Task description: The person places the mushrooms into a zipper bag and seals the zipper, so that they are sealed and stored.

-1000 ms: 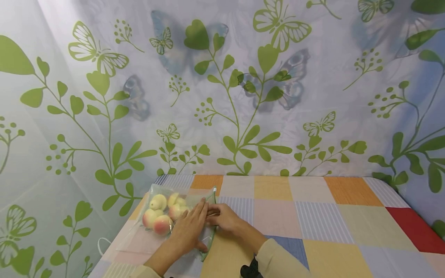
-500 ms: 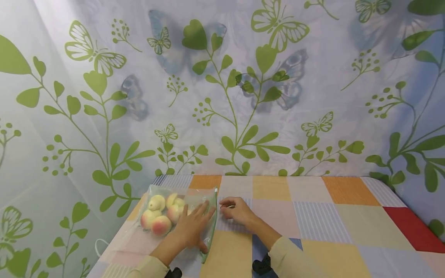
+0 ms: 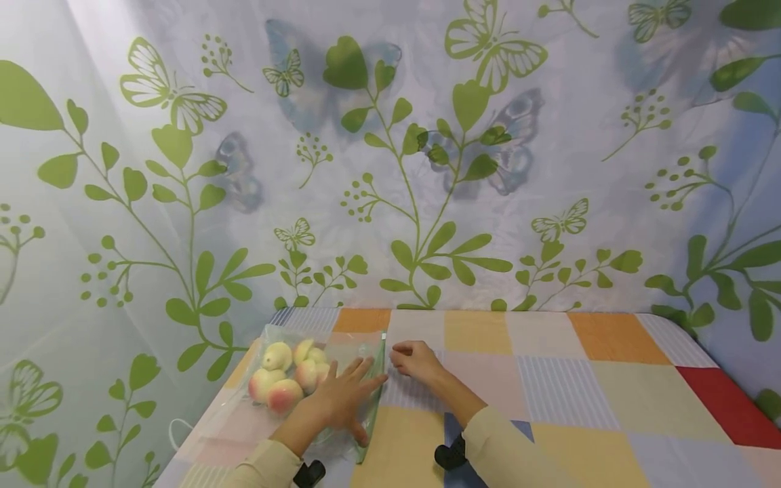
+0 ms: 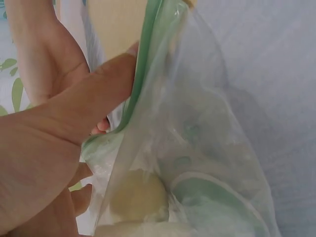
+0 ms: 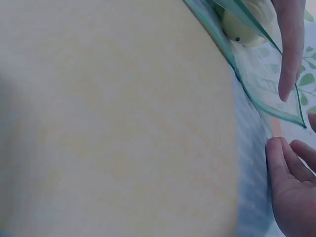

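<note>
A clear zip bag (image 3: 350, 343) with a green zip edge (image 3: 372, 420) lies on the left of the table, with several peaches (image 3: 285, 395) inside. My left hand (image 3: 344, 400) rests on it beside the fruit, fingers spread. In the left wrist view, the thumb (image 4: 101, 81) lies against the green edge. Just right of the bag is my right hand (image 3: 421, 362), fingers loosely curled around nothing. The right wrist view has the bag's two green edges (image 5: 266, 112) standing apart, with the right fingertips (image 5: 276, 148) close by.
A patchwork cloth (image 3: 567, 393) covers the table, extending right of the hands. Behind stands a curtain (image 3: 390, 169) printed with leaves and butterflies. A white cord loop (image 3: 179, 432) shows at the table's left edge. Black wrist cameras (image 3: 450, 455) are worn on both wrists.
My right hand has left the zip edge and moved right, apart from the bag. My left hand has spread its fingers and shifted slightly right and down on the bag.
</note>
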A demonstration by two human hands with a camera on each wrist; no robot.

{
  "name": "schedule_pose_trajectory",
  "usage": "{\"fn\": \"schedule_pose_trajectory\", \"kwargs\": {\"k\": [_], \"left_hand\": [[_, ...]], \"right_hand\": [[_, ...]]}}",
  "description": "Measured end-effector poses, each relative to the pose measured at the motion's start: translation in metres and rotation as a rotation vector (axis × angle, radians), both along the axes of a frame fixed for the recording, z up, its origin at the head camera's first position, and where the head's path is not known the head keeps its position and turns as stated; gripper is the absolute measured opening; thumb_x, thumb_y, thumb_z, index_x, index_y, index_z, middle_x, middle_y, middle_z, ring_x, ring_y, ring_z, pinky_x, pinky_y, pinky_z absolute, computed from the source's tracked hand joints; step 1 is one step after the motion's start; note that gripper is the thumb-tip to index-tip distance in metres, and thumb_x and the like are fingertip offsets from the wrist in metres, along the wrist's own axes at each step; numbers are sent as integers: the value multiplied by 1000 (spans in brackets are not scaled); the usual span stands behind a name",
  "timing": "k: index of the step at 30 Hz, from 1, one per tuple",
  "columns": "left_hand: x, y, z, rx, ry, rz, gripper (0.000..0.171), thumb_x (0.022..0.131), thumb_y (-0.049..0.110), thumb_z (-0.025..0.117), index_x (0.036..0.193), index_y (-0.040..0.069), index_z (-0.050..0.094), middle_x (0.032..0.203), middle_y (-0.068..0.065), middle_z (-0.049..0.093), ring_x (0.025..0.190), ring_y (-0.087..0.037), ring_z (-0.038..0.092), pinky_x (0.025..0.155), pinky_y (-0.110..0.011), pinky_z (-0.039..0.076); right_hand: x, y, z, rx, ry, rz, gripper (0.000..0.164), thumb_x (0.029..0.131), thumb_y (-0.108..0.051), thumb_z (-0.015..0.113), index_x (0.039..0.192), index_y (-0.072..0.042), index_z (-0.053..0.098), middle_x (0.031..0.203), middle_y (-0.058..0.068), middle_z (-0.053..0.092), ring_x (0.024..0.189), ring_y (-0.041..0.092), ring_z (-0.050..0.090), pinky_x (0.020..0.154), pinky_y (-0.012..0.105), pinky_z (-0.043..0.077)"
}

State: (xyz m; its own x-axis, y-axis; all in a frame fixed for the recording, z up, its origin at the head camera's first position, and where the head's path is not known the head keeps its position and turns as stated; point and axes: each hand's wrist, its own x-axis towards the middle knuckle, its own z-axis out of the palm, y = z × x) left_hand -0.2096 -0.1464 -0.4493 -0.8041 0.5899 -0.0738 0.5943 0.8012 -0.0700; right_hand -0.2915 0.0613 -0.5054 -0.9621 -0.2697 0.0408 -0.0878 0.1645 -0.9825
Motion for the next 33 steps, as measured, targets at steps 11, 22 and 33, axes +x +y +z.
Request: {"fn": "schedule_pose_trajectory", "kwargs": {"k": [11, 22, 33], "left_hand": [[-5, -7, 4, 107, -25, -40, 111, 63, 62, 91, 155, 16, 49, 162, -21, 34, 148, -43, 32, 106, -77, 29], [-14, -31, 36, 282, -116, -10, 86, 84, 52, 82, 152, 8, 51, 156, -22, 44, 136, -41, 50, 98, -57, 50], [-71, -18, 61, 570, -165, -100, 67, 94, 25, 79, 148, -1, 51, 149, -18, 53, 138, -39, 47, 110, -55, 41]], "right_hand": [[-5, -21, 8, -7, -81, 3, 52, 105, -34, 62, 124, 14, 65, 103, 13, 73, 97, 28, 72, 83, 35, 60], [-5, -27, 6, 43, -73, -46, 35, 100, -25, 70, 116, 6, 70, 97, 9, 71, 88, 21, 68, 81, 33, 59], [-5, -29, 2, 66, -36, -53, 28, 102, -17, 68, 119, 4, 68, 95, 8, 70, 84, 17, 66, 76, 31, 56]]}}
